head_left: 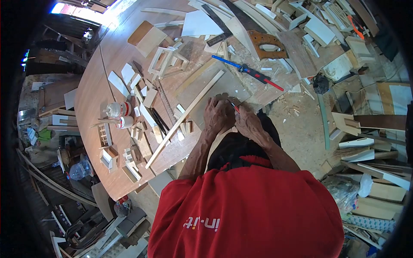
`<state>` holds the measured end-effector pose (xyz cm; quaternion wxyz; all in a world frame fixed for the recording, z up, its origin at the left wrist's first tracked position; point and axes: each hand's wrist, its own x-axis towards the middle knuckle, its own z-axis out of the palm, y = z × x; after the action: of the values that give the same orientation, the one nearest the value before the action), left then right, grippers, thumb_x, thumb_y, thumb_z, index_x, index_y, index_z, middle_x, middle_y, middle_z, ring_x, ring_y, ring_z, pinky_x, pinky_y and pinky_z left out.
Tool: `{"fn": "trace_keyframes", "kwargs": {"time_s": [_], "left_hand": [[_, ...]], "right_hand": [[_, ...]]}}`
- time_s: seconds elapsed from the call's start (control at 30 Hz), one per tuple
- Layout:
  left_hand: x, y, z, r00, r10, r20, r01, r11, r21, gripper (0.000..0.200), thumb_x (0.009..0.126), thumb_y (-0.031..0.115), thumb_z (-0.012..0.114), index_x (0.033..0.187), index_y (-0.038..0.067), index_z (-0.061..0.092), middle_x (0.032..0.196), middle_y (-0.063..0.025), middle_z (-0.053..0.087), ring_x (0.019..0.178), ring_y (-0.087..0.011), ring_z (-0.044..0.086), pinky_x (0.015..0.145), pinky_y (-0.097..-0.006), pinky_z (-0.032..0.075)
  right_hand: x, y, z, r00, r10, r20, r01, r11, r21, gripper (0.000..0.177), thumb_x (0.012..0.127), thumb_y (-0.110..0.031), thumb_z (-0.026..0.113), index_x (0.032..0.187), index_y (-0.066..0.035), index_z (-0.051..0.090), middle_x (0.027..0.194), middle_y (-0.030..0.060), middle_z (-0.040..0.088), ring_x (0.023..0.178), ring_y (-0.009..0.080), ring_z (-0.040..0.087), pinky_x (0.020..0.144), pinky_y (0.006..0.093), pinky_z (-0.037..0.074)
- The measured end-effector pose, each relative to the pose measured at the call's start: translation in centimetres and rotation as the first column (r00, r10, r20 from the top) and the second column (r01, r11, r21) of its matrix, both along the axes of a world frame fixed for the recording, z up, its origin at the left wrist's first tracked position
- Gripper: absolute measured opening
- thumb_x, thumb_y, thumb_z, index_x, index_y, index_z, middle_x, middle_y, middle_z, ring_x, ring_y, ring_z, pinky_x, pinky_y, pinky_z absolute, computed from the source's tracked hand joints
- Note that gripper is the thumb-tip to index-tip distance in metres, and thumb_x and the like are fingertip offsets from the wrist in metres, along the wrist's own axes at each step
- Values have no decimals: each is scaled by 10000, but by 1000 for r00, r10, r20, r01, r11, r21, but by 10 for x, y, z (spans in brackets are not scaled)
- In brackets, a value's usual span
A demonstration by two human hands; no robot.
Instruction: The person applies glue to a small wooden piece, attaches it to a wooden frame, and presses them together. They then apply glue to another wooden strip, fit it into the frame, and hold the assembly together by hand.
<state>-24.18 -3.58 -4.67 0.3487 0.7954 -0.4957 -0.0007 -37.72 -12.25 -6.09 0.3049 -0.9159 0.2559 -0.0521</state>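
My left hand (218, 114) is closed over the near edge of a flat board (241, 92), its fingers curled down; anything inside them is hidden. Just to its right, my right hand (249, 125) grips a thin tool with a red handle (236, 109) and a slim metal tip that points toward the left fingers. The tool's exact kind is too small to tell. A long, narrow wooden strip (185, 119) lies diagonally across the board and table, left of my left hand. Beyond the hands lies a blue, black and red tool (254, 74).
A handsaw (267, 46) and a black square (219, 38) lie at the back of the table (92, 86). Small wooden frames (167, 60), offcuts and glue bottles (116, 109) stand to the left. Wood scraps (320, 32) are piled at the right.
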Motion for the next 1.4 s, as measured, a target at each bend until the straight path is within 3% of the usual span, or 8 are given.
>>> {"fn": "trace_keyframes", "kwargs": {"time_s": [0.1, 0.33, 0.53, 0.6, 1.0, 1.23, 1.33, 1.4], "left_hand": [[0, 0, 3, 1000, -10, 1, 10, 1000, 4, 113, 749, 69, 618, 854, 73, 658, 828, -104, 553, 802, -311, 534, 692, -392, 459], [-1, -2, 10, 999, -33, -1, 33, 999, -23, 140, 744, 52, 592, 868, 63, 654, 849, -112, 554, 813, -321, 536, 697, -406, 460], [1, 3, -1, 998, -43, -36, 45, 998, 46, 239, 681, 111, 656, 917, 82, 623, 935, -99, 553, 896, -316, 517, 757, -392, 460], [0, 2, 0, 999, -42, -33, 43, 999, 30, 242, 682, 116, 658, 918, 81, 620, 939, -97, 552, 893, -317, 516, 752, -393, 460], [2, -2, -3, 998, 40, -42, -42, 999, -34, 118, 779, 93, 642, 886, 44, 655, 812, -123, 536, 807, -323, 527, 694, -399, 447], [13, 0, 30, 783, 161, -601, -179, 983, 30, 146, 889, 118, 606, 942, -9, 655, 823, -93, 650, 783, -164, 610, 744, -264, 466], [22, 1, 27, 668, 99, -738, -215, 975, -64, 139, 903, 90, 586, 980, -16, 635, 844, -63, 657, 791, -112, 595, 750, -240, 463], [28, 4, 25, 652, 61, -756, -227, 967, -118, 147, 907, 74, 578, 1016, -15, 618, 851, -50, 652, 790, -100, 585, 748, -238, 462]], "right_hand": [[-2, -1, -18, 987, 141, 81, -122, 972, -200, 225, 842, -182, 581, 919, 26, 544, 691, 134, 520, 492, 275, 591, 463, 362, 490], [1, -2, -14, 984, 179, 3, -173, 953, -250, 190, 845, -159, 570, 879, 27, 553, 697, 129, 505, 473, 249, 577, 443, 343, 475], [12, -2, 6, 999, 22, 37, -21, 999, -40, 163, 883, -163, 526, 876, -3, 497, 544, 131, 521, 508, 290, 608, 448, 368, 475], [14, -3, 7, 998, 63, -20, -62, 998, 28, 205, 887, -166, 503, 884, 39, 485, 660, 262, 602, 650, 422, 637, 546, 454, 520], [-13, 1, 19, 998, -55, 35, 50, 989, 136, 243, 893, -214, 502, 942, 22, 475, 719, 253, 613, 698, 440, 629, 639, 501, 506], [9, -33, 57, 954, -175, -244, 231, 947, 223, 333, 922, -254, 465, 1174, -36, 458, 821, 251, 628, 789, 435, 621, 709, 511, 493], [26, -43, 49, 983, -156, 93, 153, 987, 41, 290, 921, -254, 475, 1117, -41, 501, 887, 225, 605, 841, 412, 610, 735, 492, 496], [38, -50, 46, 984, -155, 83, 149, 986, 79, 243, 911, -263, 501, 1018, -49, 547, 928, 200, 580, 877, 387, 597, 759, 473, 495]]}}
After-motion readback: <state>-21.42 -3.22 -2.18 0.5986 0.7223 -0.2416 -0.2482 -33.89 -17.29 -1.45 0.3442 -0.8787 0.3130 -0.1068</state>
